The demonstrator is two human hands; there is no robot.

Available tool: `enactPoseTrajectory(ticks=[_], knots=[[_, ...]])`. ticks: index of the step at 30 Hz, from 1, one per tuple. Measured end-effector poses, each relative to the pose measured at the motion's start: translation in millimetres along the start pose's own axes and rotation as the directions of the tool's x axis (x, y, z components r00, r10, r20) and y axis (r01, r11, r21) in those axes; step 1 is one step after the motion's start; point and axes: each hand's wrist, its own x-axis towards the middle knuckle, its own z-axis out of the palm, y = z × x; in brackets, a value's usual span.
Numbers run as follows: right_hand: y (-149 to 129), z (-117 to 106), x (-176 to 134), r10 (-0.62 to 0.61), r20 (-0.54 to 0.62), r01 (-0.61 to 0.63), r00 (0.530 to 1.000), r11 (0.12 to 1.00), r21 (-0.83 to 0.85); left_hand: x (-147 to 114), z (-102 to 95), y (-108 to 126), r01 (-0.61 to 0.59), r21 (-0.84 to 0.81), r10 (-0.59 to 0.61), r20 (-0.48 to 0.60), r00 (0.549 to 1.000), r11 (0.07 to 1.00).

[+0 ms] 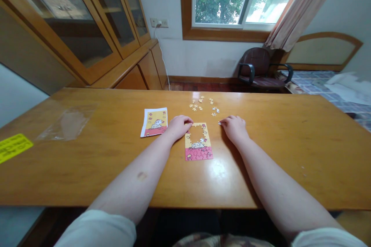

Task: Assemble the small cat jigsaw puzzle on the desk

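Observation:
A partly assembled jigsaw puzzle (198, 153), yellow above and pink below with a white cartoon animal, lies flat on the table. Its upper middle is a gap showing bare wood. My left hand (178, 126) rests at the puzzle's upper left corner, its fingers closed on that edge. To the right of the puzzle, my right hand (235, 128) pinches a small jigsaw piece (219, 123) at the tabletop. Several loose puzzle pieces (194, 109) are scattered beyond the puzzle, some yellow and a few white-and-blue (216, 110). Left of my left hand lies the reference picture (155, 122), partly behind my wrist.
On the wooden table (116, 170), a clear plastic bag (71, 123) and a yellow label (15, 146) lie at the left. A glass-door cabinet (87, 19) stands beyond the left side. Past the far edge are an office chair (257, 67) and a bed (333, 85).

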Motion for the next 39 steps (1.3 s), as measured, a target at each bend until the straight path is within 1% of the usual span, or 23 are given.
enactPoseTrajectory(ticks=[5, 7, 8, 10, 12, 13, 15, 17, 20, 26, 29, 35, 39], knots=[[-4.2, 4.2, 1.1, 0.024, -0.016, -0.024, 1.000, 1.000, 0.007, 1.0, 1.0, -1.7, -0.004, 0.002, 0.004, 0.000, 1.000, 1.000], [-9.9, 4.7, -2.8, -0.005, -0.040, 0.006, 0.999, 0.999, 0.034, 1.2, 1.4, -2.1, -0.003, -0.003, 0.003, -0.006, 1.000, 1.000], [-14.2, 5.0, -5.9, -0.045, -0.058, 0.048, 0.997, 0.997, 0.055, 1.2, 1.6, -2.3, -0.003, -0.007, 0.003, -0.009, 1.000, 1.000], [-25.4, 6.3, -13.5, -0.174, -0.100, 0.185, 0.980, 0.977, 0.102, 1.2, 1.9, -2.2, -0.003, -0.011, 0.003, -0.013, 1.000, 1.000], [-38.2, 8.7, -20.7, -0.330, -0.117, 0.345, 0.937, 0.928, 0.141, 1.1, 2.1, -1.9, -0.007, -0.013, 0.007, -0.016, 1.000, 1.000], [-44.3, 10.2, -23.5, -0.387, -0.115, 0.402, 0.915, 0.903, 0.155, 1.1, 2.2, -1.7, -0.009, -0.012, 0.009, -0.017, 1.000, 1.000], [-53.8, 13.1, -27.0, -0.441, -0.098, 0.451, 0.892, 0.877, 0.163, 1.0, 2.3, -1.3, -0.014, -0.007, 0.014, -0.022, 1.000, 1.000], [-59.2, 15.1, -28.0, -0.453, -0.071, 0.458, 0.889, 0.874, 0.160, 0.9, 2.3, -0.9, -0.014, 0.000, 0.014, -0.023, 1.000, 1.000], [-60.2, 15.6, -27.3, -0.462, -0.040, 0.462, 0.886, 0.872, 0.164, 1.0, 2.2, -0.4, -0.005, 0.005, 0.005, -0.019, 1.000, 1.000], [-52.5, 10.5, -27.8, -0.488, -0.067, 0.489, 0.871, 0.842, 0.226, 1.3, 1.9, 0.0, 0.003, 0.005, -0.003, -0.019, 1.000, 1.000], [-50.1, 7.6, -29.3, -0.506, -0.050, 0.501, 0.861, 0.826, 0.257, 0.9, 2.1, -0.5, 0.005, 0.001, -0.005, -0.021, 1.000, 1.000], [-53.1, 5.3, -33.0, -0.584, -0.031, 0.566, 0.811, 0.770, 0.295, 0.2, 1.8, 0.1, -0.002, -0.006, 0.001, -0.025, 1.000, 1.000], [-54.8, 3.2, -35.2, -0.597, -0.033, 0.576, 0.801, 0.756, 0.309, 0.4, 1.5, 1.1, 0.000, -0.007, 0.000, -0.025, 1.000, 1.000]])
